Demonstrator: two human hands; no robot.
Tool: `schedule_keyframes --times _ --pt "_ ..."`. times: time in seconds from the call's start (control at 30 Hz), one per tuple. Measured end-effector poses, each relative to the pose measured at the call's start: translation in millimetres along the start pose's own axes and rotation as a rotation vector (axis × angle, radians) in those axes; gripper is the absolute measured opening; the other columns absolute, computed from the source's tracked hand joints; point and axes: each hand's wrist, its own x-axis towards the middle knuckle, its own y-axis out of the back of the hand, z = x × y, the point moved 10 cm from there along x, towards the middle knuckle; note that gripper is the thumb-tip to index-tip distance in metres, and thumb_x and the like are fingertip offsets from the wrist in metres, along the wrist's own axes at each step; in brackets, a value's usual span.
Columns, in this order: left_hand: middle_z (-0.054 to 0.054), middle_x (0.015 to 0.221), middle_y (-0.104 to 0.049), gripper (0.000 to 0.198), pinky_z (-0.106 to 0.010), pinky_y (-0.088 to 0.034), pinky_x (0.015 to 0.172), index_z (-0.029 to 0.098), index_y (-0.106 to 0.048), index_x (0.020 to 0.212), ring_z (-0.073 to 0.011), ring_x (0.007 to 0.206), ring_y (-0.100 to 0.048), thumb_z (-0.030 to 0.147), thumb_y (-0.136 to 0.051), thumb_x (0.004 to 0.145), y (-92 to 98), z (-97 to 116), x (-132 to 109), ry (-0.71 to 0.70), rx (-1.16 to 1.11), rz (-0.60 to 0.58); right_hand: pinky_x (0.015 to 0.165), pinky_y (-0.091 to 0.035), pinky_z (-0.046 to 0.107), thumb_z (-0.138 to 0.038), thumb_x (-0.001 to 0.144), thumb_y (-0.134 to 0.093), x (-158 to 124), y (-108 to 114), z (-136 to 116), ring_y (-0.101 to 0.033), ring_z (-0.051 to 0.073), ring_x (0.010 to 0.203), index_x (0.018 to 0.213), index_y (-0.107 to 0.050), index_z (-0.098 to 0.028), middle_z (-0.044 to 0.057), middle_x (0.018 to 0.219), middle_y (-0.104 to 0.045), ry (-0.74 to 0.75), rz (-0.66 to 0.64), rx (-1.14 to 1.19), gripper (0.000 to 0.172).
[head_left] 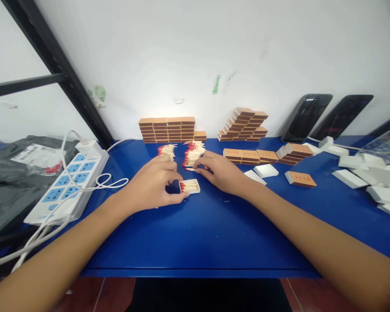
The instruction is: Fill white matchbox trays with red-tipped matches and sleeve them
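My left hand (160, 182) grips a small white matchbox tray (198, 184) by its left end, between thumb and fingers. Red-headed matches (190, 187) lie inside it, heads to the left. Just beyond, my right hand (219, 171) has thumb and forefinger pinched at the near right edge of a heap of loose matches (195, 151), on the end of a match (190, 169). A second match heap (167, 150) sits behind my left hand, which partly hides it.
Stacked matchboxes (167, 130) and a stepped stack (242, 125) stand by the wall. A row of matchboxes (242, 156), one lone matchbox (300, 179) and white trays (377, 177) lie right. Two phones (307, 117) lean on the wall. A power strip (68, 186) with cables lies left.
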Motion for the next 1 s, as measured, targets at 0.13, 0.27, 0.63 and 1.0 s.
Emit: schedule_keyframes --times 0.13,0.27,0.63,1.0 --pt "-0.002 0.073 -0.064 0.031 -0.039 -0.048 0.081 0.018 -0.085 0.094 -0.0200 0.079 -0.057 0.049 -0.079 0.092 0.3 0.7 0.6 -0.003 0.004 0.002 0.079 -0.044 0.031 -0.017 0.103 -0.061 2.0 -0.5 1.6 -0.059 0.020 0.088 0.099 -0.069 -0.020 0.006 0.100 -0.064 -0.035 -0.014 -0.009 0.009" --pt "-0.002 0.072 -0.064 0.031 -0.039 -0.047 0.080 0.018 -0.085 0.093 -0.0196 0.076 -0.057 0.048 -0.079 0.092 1.1 1.8 0.8 -0.014 0.003 0.003 0.080 -0.044 0.032 -0.018 0.104 -0.060 1.4 -1.8 2.7 -0.061 0.021 0.091 0.099 -0.066 -0.020 0.007 0.102 -0.065 -0.091 -0.056 -0.033 0.009" --pt "-0.002 0.071 -0.062 0.032 -0.037 -0.046 0.076 0.018 -0.084 0.093 -0.0203 0.079 -0.055 0.049 -0.079 0.092 -0.2 -1.3 1.0 -0.005 0.013 0.020 0.073 -0.041 0.030 -0.020 0.107 -0.058 -16.2 22.2 -30.1 -0.059 0.018 0.083 0.098 -0.064 -0.021 0.005 0.103 -0.064 -0.007 -0.052 -0.041 0.010" --pt "-0.001 0.070 -0.060 0.031 -0.038 -0.046 0.077 0.020 -0.083 0.087 -0.0186 0.075 -0.053 0.050 -0.077 0.093 0.3 -0.7 1.5 0.008 -0.013 0.008 0.073 -0.041 0.030 -0.024 0.106 -0.062 -19.5 3.6 -38.9 -0.058 0.017 0.083 0.101 -0.063 -0.020 0.004 0.103 -0.065 -0.002 -0.113 0.039 0.007"
